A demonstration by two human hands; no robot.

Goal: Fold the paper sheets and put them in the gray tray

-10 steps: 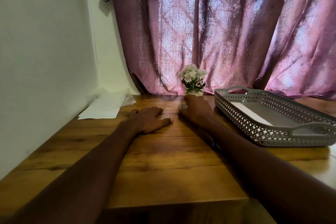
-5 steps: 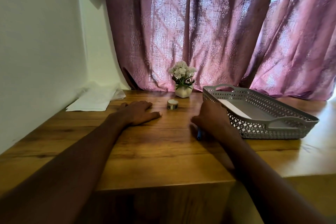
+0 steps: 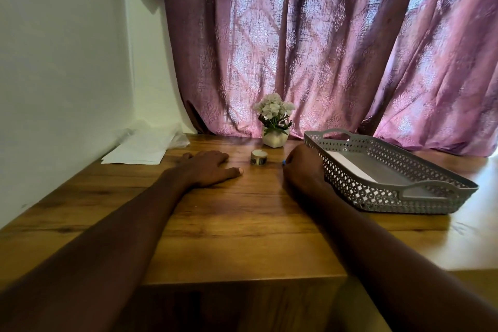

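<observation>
Head view shows the left hand (image 3: 207, 168) flat on the worktop (image 3: 242, 237), its grip holding nothing. The right hand (image 3: 303, 170) curls round a small blue thing. Paper sheets (image 3: 140, 149) lie far left, well apart from the gray tray (image 3: 390, 197); a careless reach may knock the tape roll (image 3: 259, 157). No writing is readable.

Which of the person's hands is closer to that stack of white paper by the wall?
Left. The left hand rests flat on the table just right of the paper sheets. The right hand is farther right, beside the gray tray.
</observation>
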